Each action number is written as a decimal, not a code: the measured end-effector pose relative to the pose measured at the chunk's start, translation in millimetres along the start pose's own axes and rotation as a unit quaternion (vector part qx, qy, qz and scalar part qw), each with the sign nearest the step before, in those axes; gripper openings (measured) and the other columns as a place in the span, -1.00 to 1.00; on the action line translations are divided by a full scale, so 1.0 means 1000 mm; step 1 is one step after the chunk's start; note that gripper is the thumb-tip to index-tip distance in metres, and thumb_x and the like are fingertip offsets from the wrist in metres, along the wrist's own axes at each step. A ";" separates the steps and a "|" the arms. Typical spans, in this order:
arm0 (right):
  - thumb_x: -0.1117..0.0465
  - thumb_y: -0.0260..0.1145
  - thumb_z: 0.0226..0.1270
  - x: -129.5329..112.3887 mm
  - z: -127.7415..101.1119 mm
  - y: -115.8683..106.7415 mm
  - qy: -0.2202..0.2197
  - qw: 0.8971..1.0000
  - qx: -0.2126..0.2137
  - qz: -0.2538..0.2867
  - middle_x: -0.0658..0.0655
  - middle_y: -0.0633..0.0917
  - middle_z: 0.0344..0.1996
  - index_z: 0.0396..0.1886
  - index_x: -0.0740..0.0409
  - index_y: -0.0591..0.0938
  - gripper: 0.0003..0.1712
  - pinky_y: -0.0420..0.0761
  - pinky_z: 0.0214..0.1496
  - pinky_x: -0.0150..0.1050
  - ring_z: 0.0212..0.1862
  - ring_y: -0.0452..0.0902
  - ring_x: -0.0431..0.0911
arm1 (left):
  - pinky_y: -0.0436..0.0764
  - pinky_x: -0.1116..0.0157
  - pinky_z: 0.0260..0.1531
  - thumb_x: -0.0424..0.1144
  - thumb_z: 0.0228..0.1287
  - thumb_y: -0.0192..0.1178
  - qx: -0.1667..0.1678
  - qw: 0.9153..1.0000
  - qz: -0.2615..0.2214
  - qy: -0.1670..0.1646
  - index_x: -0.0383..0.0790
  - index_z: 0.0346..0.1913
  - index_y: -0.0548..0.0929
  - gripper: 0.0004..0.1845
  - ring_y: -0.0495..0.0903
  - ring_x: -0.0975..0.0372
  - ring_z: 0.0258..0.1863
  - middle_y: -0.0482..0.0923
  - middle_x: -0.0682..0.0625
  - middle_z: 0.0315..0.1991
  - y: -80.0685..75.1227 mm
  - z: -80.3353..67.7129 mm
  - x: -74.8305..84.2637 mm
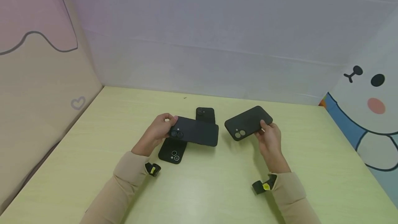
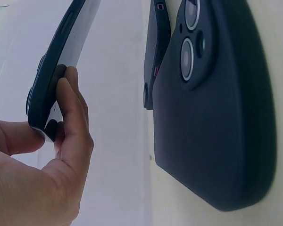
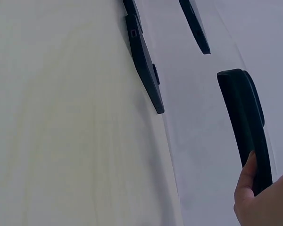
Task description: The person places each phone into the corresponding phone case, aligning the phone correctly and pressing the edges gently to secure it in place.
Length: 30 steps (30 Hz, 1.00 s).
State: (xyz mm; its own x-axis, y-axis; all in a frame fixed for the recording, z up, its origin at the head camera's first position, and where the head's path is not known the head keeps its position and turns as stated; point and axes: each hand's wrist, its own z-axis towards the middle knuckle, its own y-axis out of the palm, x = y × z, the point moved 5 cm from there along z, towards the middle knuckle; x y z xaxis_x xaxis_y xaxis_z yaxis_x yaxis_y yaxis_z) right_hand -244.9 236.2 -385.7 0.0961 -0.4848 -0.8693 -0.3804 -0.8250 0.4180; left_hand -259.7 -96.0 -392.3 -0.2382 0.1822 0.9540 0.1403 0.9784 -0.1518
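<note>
My left hand (image 1: 160, 129) grips the camera end of a black-cased phone (image 1: 196, 131) and holds it level above the table; in the left wrist view the fingers (image 2: 68, 108) pinch its edge (image 2: 56, 70). My right hand (image 1: 269, 136) holds a second black-cased phone (image 1: 247, 122) by its right end, tilted, back side up; the right wrist view shows that phone (image 3: 247, 125) edge-on over the thumb. Two more black-cased phones lie on the table: one (image 1: 172, 150) under my left hand, also close in the left wrist view (image 2: 217, 108), and one (image 1: 205, 114) further back.
The pale green table (image 1: 217, 189) is walled by a white back panel (image 1: 217, 44), a pink and beige panel (image 1: 37, 78) on the left and a cartoon panel (image 1: 370, 106) on the right. Black wrist straps (image 1: 262, 185) sit on both beige sleeves.
</note>
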 end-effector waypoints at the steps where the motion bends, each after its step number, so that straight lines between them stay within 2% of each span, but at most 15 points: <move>1: 0.30 -0.02 0.40 0.000 0.000 0.000 -0.001 1.000 0.001 0.004 0.05 0.35 -0.04 0.10 0.21 0.19 -0.67 0.54 -0.08 -0.41 -0.14 0.52 -0.20 | 0.49 0.40 -0.49 -0.16 0.42 -0.10 0.004 1.000 -0.006 -0.003 -0.37 -0.14 0.37 -0.73 0.48 0.30 -0.58 0.39 -0.03 -0.42 0.000 0.000 0.000; 4: 0.32 -0.03 0.40 -0.001 -0.001 0.001 -0.010 1.000 0.005 0.013 0.07 0.37 -0.02 0.28 0.24 0.07 -0.49 0.55 -0.09 -0.41 -0.14 0.53 -0.20 | 0.50 0.40 -0.46 -0.15 0.41 -0.09 0.018 0.999 -0.025 -0.015 -0.37 -0.12 0.37 -0.72 0.48 0.29 -0.53 0.38 -0.04 -0.38 0.000 0.002 -0.001; 7: 0.35 -0.03 0.39 -0.002 -0.002 0.002 -0.021 0.999 0.011 0.037 0.09 0.40 -0.01 0.36 0.19 0.01 -0.40 0.56 -0.14 -0.41 -0.20 0.56 -0.21 | 0.50 0.40 -0.41 -0.13 0.41 -0.08 0.030 0.998 -0.047 -0.027 -0.35 -0.11 0.37 -0.71 0.49 0.27 -0.48 0.40 -0.05 -0.35 0.000 0.004 -0.002; 11: 0.38 -0.02 0.37 -0.003 -0.004 0.003 -0.036 0.997 0.020 0.064 0.12 0.42 -0.01 0.35 0.10 0.06 -0.41 0.57 -0.22 -0.39 -0.26 0.58 -0.21 | 0.48 0.38 -0.38 -0.12 0.41 -0.09 0.036 0.997 -0.066 -0.032 -0.34 -0.11 0.37 -0.71 0.46 0.26 -0.46 0.40 -0.03 -0.36 0.003 0.006 -0.003; 14: 0.39 -0.01 0.36 -0.004 -0.005 0.005 -0.043 0.996 0.023 0.075 0.14 0.43 -0.02 0.31 0.11 0.10 -0.44 0.58 -0.24 -0.39 -0.26 0.58 -0.20 | 0.45 0.38 -0.39 -0.12 0.41 -0.08 0.041 0.996 -0.075 -0.031 -0.33 -0.13 0.38 -0.72 0.43 0.25 -0.47 0.40 -0.01 -0.39 0.005 0.007 -0.003; 23: 0.40 0.00 0.35 -0.003 -0.007 0.008 -0.042 0.994 0.027 0.100 0.14 0.41 0.02 0.26 0.12 0.09 -0.47 0.58 -0.18 -0.36 -0.18 0.56 -0.17 | 0.43 0.41 -0.46 -0.14 0.41 -0.09 0.039 0.991 -0.125 -0.036 -0.29 -0.16 0.36 -0.76 0.41 0.28 -0.49 0.35 0.01 -0.39 0.011 0.010 -0.003; 30: 0.42 -0.02 0.35 -0.001 -0.007 0.010 -0.041 0.992 0.032 0.116 0.14 0.40 0.04 0.25 0.11 0.07 -0.47 0.59 -0.13 -0.33 -0.15 0.57 -0.15 | 0.42 0.40 -0.47 -0.15 0.40 -0.07 0.037 0.988 -0.147 -0.028 -0.28 -0.20 0.36 -0.79 0.41 0.28 -0.51 0.35 0.01 -0.40 0.013 0.013 -0.003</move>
State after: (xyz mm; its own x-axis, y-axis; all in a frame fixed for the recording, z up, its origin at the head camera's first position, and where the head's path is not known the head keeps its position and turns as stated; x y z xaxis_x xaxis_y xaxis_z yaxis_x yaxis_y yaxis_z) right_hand -242.1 226.1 -378.5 -0.0758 -0.6324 -0.7709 -0.4419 -0.6718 0.5945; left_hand -269.7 -82.7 -400.1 -0.3114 -0.1071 0.9442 -0.0129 0.9940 0.1084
